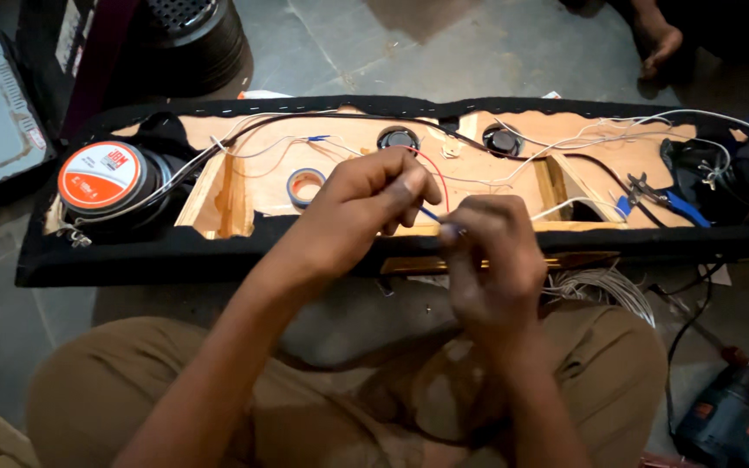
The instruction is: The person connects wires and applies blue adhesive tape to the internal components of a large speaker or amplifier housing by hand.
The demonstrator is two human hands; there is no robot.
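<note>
A long speaker board, wood inside and black cloth round the rim, lies face-down across the floor in front of the knees, so its wiring is open to reach. A big speaker sits at its left end. Pliers lie to the right, a tape roll just beyond the hands. Left hand and right hand each pinch one end of a thin blue wire (red strand beside it), held above the board's near edge. A drill rests aside.
</note>
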